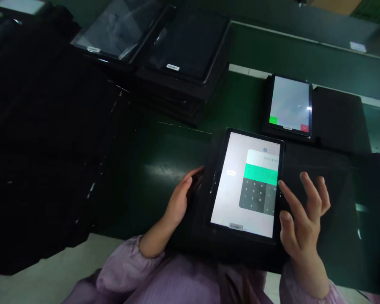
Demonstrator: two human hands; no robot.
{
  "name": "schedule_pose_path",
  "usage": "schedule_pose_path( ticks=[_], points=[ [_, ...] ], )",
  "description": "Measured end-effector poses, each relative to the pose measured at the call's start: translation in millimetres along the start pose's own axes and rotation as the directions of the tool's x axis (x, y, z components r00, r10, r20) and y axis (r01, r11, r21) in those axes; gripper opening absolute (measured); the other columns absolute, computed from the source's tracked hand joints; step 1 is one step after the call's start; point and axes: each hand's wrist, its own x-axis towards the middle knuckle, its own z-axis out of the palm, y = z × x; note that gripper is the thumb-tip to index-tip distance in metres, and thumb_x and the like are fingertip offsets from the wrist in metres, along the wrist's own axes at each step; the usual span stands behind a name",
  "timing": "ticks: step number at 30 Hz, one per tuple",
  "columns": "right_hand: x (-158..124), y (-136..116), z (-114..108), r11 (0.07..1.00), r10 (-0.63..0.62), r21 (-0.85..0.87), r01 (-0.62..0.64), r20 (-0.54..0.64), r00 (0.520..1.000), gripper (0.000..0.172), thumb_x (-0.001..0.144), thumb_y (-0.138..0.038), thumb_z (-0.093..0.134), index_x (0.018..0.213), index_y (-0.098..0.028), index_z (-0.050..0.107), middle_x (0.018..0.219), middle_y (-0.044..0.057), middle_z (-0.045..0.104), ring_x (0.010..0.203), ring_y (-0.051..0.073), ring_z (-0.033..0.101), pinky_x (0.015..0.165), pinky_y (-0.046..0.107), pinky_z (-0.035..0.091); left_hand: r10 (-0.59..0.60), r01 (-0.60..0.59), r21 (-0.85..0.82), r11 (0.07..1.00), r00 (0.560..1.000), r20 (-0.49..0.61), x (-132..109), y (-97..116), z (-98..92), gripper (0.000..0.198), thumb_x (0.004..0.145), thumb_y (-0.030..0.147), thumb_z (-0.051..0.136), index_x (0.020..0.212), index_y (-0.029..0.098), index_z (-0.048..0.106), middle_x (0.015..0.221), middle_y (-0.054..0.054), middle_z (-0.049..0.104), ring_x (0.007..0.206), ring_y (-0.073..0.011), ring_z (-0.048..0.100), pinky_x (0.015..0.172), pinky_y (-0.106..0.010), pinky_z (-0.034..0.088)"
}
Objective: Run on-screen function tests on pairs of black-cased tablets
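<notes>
A lit tablet lies in a black tray on the green bench in front of me, showing a calculator-like keypad with a green bar. My left hand rests on the tray's left edge, fingers curled lightly against the tablet's side and holding nothing. My right hand hovers at the tablet's right edge with fingers spread; its index fingertip touches the screen's right border near the keypad.
A second lit tablet with green and red buttons sits behind on another tray. Stacks of dark tablets in black trays stand at the back left. A dark empty tray lies to the right. The pale bench edge runs at lower left.
</notes>
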Motion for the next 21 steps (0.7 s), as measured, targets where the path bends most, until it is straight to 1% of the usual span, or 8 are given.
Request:
schedule_pose_path(
  ticks=[2, 3, 6, 8, 10, 12, 16, 21],
  points=[
    [0.7, -1.4, 0.2, 1.0, -0.001, -0.008, 0.001, 0.007, 1.0, 0.054, 0.113, -0.037, 0.043, 0.167, -0.03, 0.042, 0.177, 0.0, 0.026, 0.167, 0.028, 0.015, 0.133, 0.046, 0.019, 0.006, -0.006, 0.011, 1.0, 1.0, -0.007, 0.1, -0.1, -0.3, 0.052, 0.096, 0.063, 0.063, 0.122, 0.02, 0.075, 0.137, -0.008, 0.075, 0.135, -0.0282, 0.067, 0.122, -0.045, 0.049],
    [1.0, -2.2, 0.5, 1.0, -0.005, -0.012, 0.006, 0.017, 1.0, 0.052, 0.112, -0.037, 0.044, 0.164, -0.028, 0.047, 0.177, 0.001, 0.027, 0.167, 0.029, 0.015, 0.132, 0.047, 0.02, 0.005, -0.005, 0.018, 1.0, 1.0, -0.011, 0.1, -0.3, -0.6, 0.051, 0.096, 0.063, 0.062, 0.121, 0.02, 0.075, 0.136, -0.008, 0.075, 0.135, -0.0282, 0.067, 0.122, -0.045, 0.049],
    [1.5, -3.9, 2.0, 1.0, -0.027, -0.009, 0.027, 0.031, 0.999, 0.034, 0.109, -0.029, 0.051, 0.136, -0.023, 0.07, 0.171, 0.003, 0.039, 0.164, 0.034, 0.021, 0.129, 0.053, 0.028, 0.006, -0.006, 0.062, 0.998, 1.0, -0.008, -0.1, -0.2, -1.2, 0.051, 0.097, 0.062, 0.059, 0.123, 0.02, 0.075, 0.138, -0.008, 0.074, 0.136, -0.0287, 0.066, 0.123, -0.046, 0.047],
    [1.4, -4.3, 3.0, 0.999, -0.037, 0.001, 0.037, -0.002, 0.999, 0.024, 0.104, -0.018, 0.057, 0.118, -0.022, 0.076, 0.162, 0.003, 0.051, 0.161, 0.035, 0.03, 0.124, 0.052, 0.037, 0.011, -0.011, 0.101, 0.995, 1.0, -0.002, -0.5, 0.6, -1.5, 0.053, 0.098, 0.062, 0.057, 0.124, 0.02, 0.075, 0.139, -0.009, 0.074, 0.137, -0.029, 0.065, 0.124, -0.046, 0.047],
    [0.9, -4.1, 3.7, 0.999, -0.041, 0.006, 0.042, -0.062, 0.997, 0.022, 0.101, -0.012, 0.059, 0.109, -0.021, 0.077, 0.156, 0.001, 0.057, 0.157, 0.033, 0.037, 0.12, 0.049, 0.043, 0.016, -0.016, 0.128, 0.992, 1.0, 0.002, -0.9, 1.8, -1.6, 0.054, 0.099, 0.062, 0.055, 0.124, 0.019, 0.075, 0.14, -0.009, 0.073, 0.137, -0.0291, 0.065, 0.124, -0.045, 0.046],
    [0.5, -4.1, 3.5, 0.999, -0.053, -0.001, 0.053, -0.103, 0.993, 0.02, 0.101, -0.012, 0.06, 0.106, -0.021, 0.077, 0.154, 0.0, 0.059, 0.155, 0.031, 0.039, 0.117, 0.047, 0.046, 0.005, -0.006, 0.141, 0.99, 1.0, 0.007, -1.2, 2.9, -1.7, 0.053, 0.1, 0.061, 0.053, 0.125, 0.019, 0.075, 0.14, -0.009, 0.073, 0.138, -0.029, 0.065, 0.124, -0.045, 0.045],
    [3.7, -6.6, -0.6, 0.998, -0.056, -0.031, 0.053, -0.11, 0.992, 0.016, 0.099, -0.011, 0.065, 0.101, -0.021, 0.077, 0.151, 0.0, 0.062, 0.154, 0.033, 0.04, 0.114, 0.05, 0.047, -0.012, 0.012, 0.161, 0.987, 1.0, -0.005, -1.5, 5.3, -1.7, 0.051, 0.1, 0.06, 0.053, 0.124, 0.02, 0.076, 0.139, -0.008, 0.073, 0.137, -0.0298, 0.065, 0.123, -0.047, 0.047],
    [14.6, -10.1, -2.2, 0.995, 0.014, -0.093, -0.027, -0.141, 0.99, 0.014, 0.099, -0.011, 0.067, 0.096, -0.021, 0.077, 0.14, 0.007, 0.068, 0.149, 0.041, 0.048, 0.104, 0.056, 0.05, -0.014, 0.011, 0.188, 0.982, 1.0, 0.019, -1.7, 9.1, -1.5, 0.051, 0.101, 0.058, 0.052, 0.126, 0.021, 0.076, 0.14, -0.009, 0.073, 0.136, -0.0298, 0.065, 0.121, -0.046, 0.049]
  ],
)
